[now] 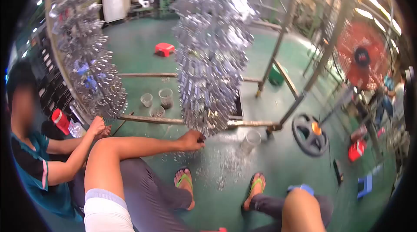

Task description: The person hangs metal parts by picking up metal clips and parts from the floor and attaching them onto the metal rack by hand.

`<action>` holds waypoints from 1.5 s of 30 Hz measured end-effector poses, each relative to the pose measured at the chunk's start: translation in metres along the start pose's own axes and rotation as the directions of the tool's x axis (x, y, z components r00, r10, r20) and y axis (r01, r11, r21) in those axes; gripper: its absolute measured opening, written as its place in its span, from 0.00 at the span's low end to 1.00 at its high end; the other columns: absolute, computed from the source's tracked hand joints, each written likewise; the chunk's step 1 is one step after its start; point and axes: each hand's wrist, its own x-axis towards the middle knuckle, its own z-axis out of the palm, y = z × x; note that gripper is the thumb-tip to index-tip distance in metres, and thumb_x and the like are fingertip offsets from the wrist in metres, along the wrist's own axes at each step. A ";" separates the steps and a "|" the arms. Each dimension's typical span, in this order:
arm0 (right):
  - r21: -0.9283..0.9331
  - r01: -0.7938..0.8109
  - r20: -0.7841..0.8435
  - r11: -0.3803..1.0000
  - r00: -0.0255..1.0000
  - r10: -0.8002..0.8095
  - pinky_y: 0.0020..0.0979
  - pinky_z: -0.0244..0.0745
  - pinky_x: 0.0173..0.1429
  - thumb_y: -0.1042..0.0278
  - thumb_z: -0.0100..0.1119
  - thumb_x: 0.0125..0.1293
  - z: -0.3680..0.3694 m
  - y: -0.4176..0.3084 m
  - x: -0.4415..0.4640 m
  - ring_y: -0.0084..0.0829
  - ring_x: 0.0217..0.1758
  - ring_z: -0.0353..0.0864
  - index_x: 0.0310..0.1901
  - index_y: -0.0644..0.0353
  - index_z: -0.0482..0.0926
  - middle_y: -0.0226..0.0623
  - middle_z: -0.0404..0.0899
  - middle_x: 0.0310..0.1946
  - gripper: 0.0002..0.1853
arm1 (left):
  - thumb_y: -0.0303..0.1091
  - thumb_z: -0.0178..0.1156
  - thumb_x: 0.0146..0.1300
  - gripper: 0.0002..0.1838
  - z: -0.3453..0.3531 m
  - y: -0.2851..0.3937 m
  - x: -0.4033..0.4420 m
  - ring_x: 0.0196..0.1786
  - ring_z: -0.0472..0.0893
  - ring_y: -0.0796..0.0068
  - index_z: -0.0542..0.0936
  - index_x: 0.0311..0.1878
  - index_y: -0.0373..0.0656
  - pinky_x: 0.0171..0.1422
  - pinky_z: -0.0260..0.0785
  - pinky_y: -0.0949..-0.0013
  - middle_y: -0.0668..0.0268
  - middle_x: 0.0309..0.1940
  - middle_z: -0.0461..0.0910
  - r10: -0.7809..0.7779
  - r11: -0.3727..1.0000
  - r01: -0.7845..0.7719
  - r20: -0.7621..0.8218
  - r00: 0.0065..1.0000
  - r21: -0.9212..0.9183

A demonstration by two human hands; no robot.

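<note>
My left hand (191, 140) is at the bottom of the large hanging cluster of shiny metal pieces (213, 75), near the middle of the view. Its fingers are closed together at the lowest pieces; what they hold is too small to make out. The bare left arm reaches in from the lower left. Only a bare bent part of my right arm (302, 210) shows at the bottom edge, and the right hand is out of view. Small metal pieces (221, 171) lie scattered on the green floor below the cluster.
A co-worker (32, 158) at the left has both hands at a second hanging cluster (89, 62). Clear cups (166, 97) stand beyond the frame's lower bar (152, 120). Another cup (251, 140), a red fan (362, 56) and its round base (309, 135) are to the right.
</note>
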 end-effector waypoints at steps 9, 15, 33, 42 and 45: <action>-0.526 -0.622 -0.100 0.580 0.722 0.685 0.35 0.83 0.43 0.67 0.55 0.80 -0.110 0.112 -0.195 0.34 0.33 0.85 0.49 0.72 0.82 0.46 0.85 0.42 0.14 | 0.45 0.77 0.60 0.26 -0.008 -0.019 -0.010 0.45 0.90 0.62 0.87 0.50 0.30 0.53 0.82 0.59 0.50 0.41 0.90 -0.111 0.986 0.120 0.081 0.990 -0.119; -1.000 0.008 -0.024 -0.026 -0.690 0.724 0.43 0.85 0.52 0.54 0.73 0.61 -0.266 0.054 -0.450 0.46 0.44 0.91 0.42 0.67 0.89 0.55 0.89 0.40 0.21 | 0.37 0.76 0.64 0.20 -0.015 -0.022 -0.006 0.42 0.88 0.71 0.86 0.44 0.24 0.44 0.81 0.68 0.51 0.54 0.88 -0.182 0.928 0.214 0.132 0.974 -0.306; -0.935 -0.214 -0.029 -0.283 -0.749 0.662 0.44 0.84 0.56 0.73 0.67 0.59 -0.302 -0.113 -0.564 0.49 0.46 0.90 0.42 0.61 0.90 0.52 0.89 0.40 0.10 | 0.40 0.76 0.66 0.29 -0.009 -0.017 -0.009 0.50 0.85 0.74 0.82 0.66 0.34 0.55 0.79 0.67 0.61 0.48 0.88 -0.234 0.865 0.269 0.133 0.963 -0.424; -0.912 -0.139 -0.188 -0.387 -0.695 0.694 0.44 0.83 0.57 0.71 0.67 0.62 -0.310 -0.113 -0.570 0.51 0.47 0.90 0.42 0.62 0.90 0.51 0.90 0.40 0.09 | 0.42 0.75 0.67 0.29 -0.012 -0.015 -0.009 0.50 0.85 0.75 0.82 0.66 0.36 0.56 0.78 0.67 0.62 0.48 0.88 -0.247 0.879 0.277 0.128 0.961 -0.388; -0.936 -0.180 -0.108 -0.302 -0.671 0.734 0.43 0.83 0.58 0.70 0.66 0.63 -0.308 -0.106 -0.564 0.51 0.46 0.90 0.44 0.61 0.90 0.51 0.90 0.41 0.10 | 0.42 0.75 0.67 0.29 -0.013 -0.012 -0.010 0.50 0.85 0.74 0.82 0.66 0.37 0.56 0.78 0.67 0.61 0.49 0.88 -0.247 0.882 0.279 0.130 0.960 -0.379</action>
